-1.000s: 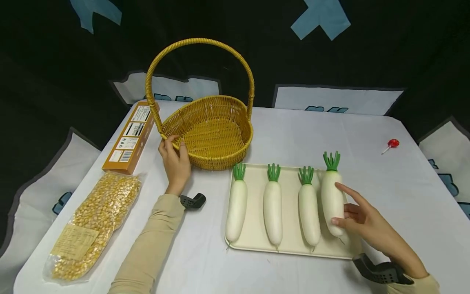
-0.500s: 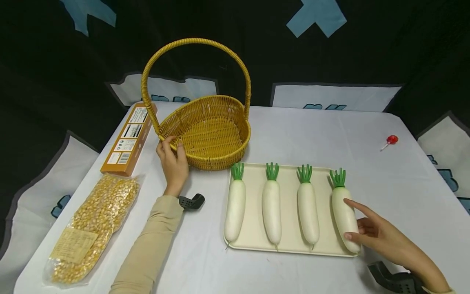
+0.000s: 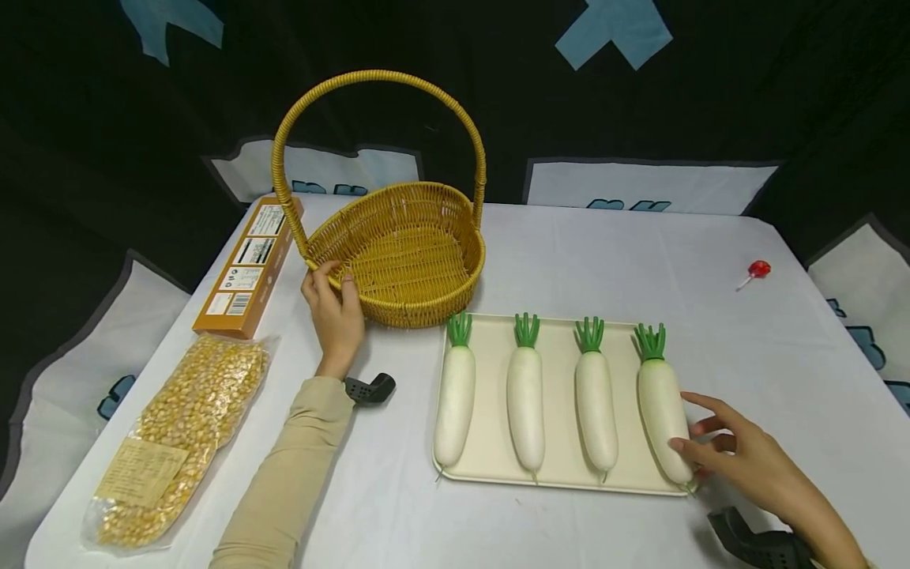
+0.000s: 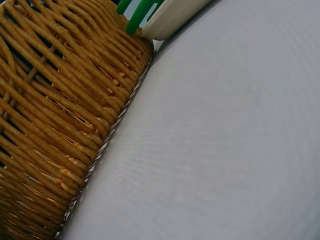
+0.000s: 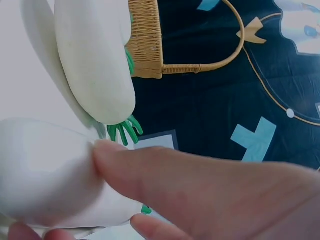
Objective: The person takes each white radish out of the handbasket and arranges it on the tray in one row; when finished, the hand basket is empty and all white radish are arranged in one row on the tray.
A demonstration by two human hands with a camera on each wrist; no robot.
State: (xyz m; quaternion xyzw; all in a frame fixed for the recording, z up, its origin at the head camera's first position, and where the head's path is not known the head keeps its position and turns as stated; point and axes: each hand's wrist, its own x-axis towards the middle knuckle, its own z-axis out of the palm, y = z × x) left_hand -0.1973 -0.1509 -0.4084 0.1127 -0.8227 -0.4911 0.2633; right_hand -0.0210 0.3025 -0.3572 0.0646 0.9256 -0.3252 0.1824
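My left hand [image 3: 337,316] grips the near-left rim of a yellow wicker basket [image 3: 412,269] with a tall arched handle, fingers hooked over the edge. The basket's woven side [image 4: 60,100] fills the left of the left wrist view. My right hand [image 3: 746,454] holds the lower right side of the rightmost white radish [image 3: 661,411], which has a short green top. In the right wrist view the thumb [image 5: 125,162] lies against this radish [image 5: 45,175], with fingertips on its other side. Three more white radishes lie beside it in a row on the cream tray [image 3: 490,466].
An orange-brown box [image 3: 249,273] and a clear bag of corn kernels [image 3: 188,435] lie on the left of the white-covered table [image 3: 590,529]. A red lollipop [image 3: 759,269] is at the far right. Behind the table hangs a dark curtain [image 3: 526,95].
The rightmost radish came down onto the tray's right end and shifted slightly left. My right hand moved right and down with it, and its index finger slid off the radish's front. My left hand stayed.
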